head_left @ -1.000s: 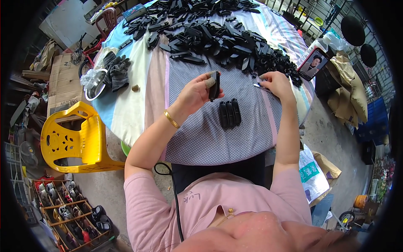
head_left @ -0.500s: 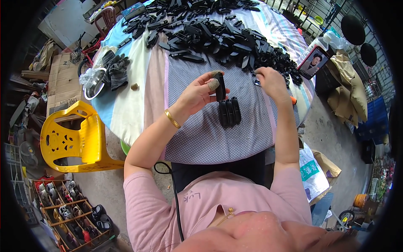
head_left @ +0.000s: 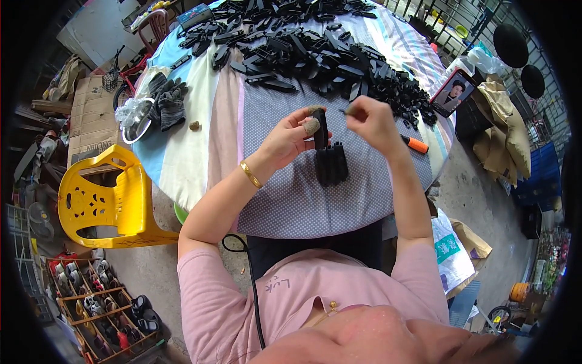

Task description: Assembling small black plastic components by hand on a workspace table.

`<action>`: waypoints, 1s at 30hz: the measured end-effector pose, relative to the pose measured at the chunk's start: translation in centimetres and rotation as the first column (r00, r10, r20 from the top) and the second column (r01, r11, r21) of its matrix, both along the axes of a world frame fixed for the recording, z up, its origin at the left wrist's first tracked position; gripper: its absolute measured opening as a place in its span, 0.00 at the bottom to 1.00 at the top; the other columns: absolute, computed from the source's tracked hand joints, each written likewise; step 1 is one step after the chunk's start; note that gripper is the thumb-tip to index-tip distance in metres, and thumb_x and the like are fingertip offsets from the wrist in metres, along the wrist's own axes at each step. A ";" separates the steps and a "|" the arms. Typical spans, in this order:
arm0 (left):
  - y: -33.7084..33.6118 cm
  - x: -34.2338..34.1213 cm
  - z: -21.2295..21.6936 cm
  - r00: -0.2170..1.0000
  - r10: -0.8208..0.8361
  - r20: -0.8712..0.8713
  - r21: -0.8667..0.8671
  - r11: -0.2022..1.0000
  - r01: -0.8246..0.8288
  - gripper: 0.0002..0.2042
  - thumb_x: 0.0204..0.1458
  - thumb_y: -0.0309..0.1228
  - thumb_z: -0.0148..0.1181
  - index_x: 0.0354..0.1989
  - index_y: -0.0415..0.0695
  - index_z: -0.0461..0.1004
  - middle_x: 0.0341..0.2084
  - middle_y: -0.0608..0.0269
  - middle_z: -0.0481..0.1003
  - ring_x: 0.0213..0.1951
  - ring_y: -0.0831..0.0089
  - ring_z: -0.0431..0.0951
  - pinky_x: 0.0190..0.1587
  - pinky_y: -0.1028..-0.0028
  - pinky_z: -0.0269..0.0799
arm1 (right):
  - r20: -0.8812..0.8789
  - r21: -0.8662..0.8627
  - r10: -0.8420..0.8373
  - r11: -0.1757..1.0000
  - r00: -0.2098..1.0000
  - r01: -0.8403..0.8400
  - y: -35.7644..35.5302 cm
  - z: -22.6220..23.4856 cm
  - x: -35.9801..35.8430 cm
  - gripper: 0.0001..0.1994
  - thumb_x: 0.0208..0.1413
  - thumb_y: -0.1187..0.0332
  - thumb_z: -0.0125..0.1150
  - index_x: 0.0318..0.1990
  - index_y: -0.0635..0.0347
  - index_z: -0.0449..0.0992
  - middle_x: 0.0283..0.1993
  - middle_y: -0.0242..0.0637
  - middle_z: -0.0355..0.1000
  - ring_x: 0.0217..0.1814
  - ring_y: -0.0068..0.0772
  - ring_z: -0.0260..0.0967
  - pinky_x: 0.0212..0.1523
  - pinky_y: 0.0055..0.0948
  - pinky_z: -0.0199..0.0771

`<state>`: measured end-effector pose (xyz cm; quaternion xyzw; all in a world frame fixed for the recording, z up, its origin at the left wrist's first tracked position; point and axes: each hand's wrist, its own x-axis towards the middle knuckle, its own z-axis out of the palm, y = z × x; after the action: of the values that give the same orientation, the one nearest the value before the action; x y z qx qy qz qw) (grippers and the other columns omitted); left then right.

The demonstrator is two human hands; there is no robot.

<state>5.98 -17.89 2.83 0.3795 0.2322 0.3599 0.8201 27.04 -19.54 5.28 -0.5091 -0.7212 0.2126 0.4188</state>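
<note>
My left hand point(head_left: 290, 139), with tan covers on two fingertips, is closed around a long black plastic part point(head_left: 321, 130) held upright above the table. Level with it on the right, my right hand point(head_left: 373, 124) pinches a small dark piece point(head_left: 344, 111), whose tip points toward the held part; a gap separates them. Just below the left hand's part, several matching black plastic parts point(head_left: 331, 167) lie side by side on the dotted cloth. Beyond both hands spreads a large heap of loose long black parts point(head_left: 315, 51), with smaller black pieces point(head_left: 407, 94) at its right end.
An orange-handled tool point(head_left: 416, 144) lies right of my right forearm. A phone point(head_left: 453, 92) leans at the table's right edge. Dark gloves point(head_left: 168, 100) and a metal bowl point(head_left: 144, 128) sit at the left. A yellow chair point(head_left: 130, 200) stands beside the table.
My right hand has moved left from the small pieces toward my left hand, bringing a small dark piece. The orange-handled tool now shows more fully. My left hand has barely shifted.
</note>
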 end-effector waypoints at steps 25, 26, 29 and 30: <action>0.1 -0.6 0.5 0.995 0.079 0.063 0.098 0.992 -0.085 0.17 0.52 0.26 0.55 0.51 0.40 0.67 0.40 0.63 0.73 0.40 0.75 0.74 0.42 0.74 0.75 | 0.217 0.484 0.090 0.855 0.972 -0.187 -2.1 0.6 -4.2 0.05 0.45 0.77 0.57 0.30 0.70 0.73 0.35 0.44 0.69 0.33 0.43 0.69 0.33 0.33 0.70; 0.0 -0.6 0.6 0.995 0.080 0.062 0.100 0.991 -0.086 0.17 0.52 0.26 0.55 0.51 0.40 0.67 0.40 0.63 0.73 0.40 0.75 0.74 0.42 0.74 0.75 | 0.238 0.499 0.092 0.843 0.967 -0.203 -2.1 0.9 -4.2 0.05 0.46 0.76 0.57 0.29 0.70 0.72 0.35 0.44 0.69 0.34 0.44 0.69 0.34 0.33 0.70; -0.1 -0.5 1.1 0.992 0.084 0.092 0.106 0.990 -0.094 0.16 0.52 0.26 0.55 0.50 0.40 0.68 0.39 0.63 0.73 0.40 0.75 0.75 0.42 0.74 0.75 | 0.245 0.516 0.081 0.832 0.966 -0.201 -1.9 0.9 -4.2 0.06 0.47 0.74 0.56 0.29 0.70 0.72 0.35 0.43 0.69 0.34 0.44 0.69 0.34 0.33 0.70; 0.1 -0.5 1.2 0.995 0.101 0.023 0.130 0.986 -0.103 0.16 0.52 0.27 0.55 0.50 0.39 0.67 0.39 0.63 0.73 0.40 0.75 0.75 0.41 0.74 0.75 | 0.232 0.518 0.068 0.836 0.970 -0.182 -2.0 0.8 -4.2 0.06 0.47 0.74 0.56 0.29 0.69 0.72 0.35 0.43 0.69 0.33 0.43 0.69 0.33 0.32 0.70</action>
<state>5.51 -17.79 4.07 0.4170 0.2205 0.4188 0.7759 22.88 -21.53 6.03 -0.3424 -0.8227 -0.0232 0.4532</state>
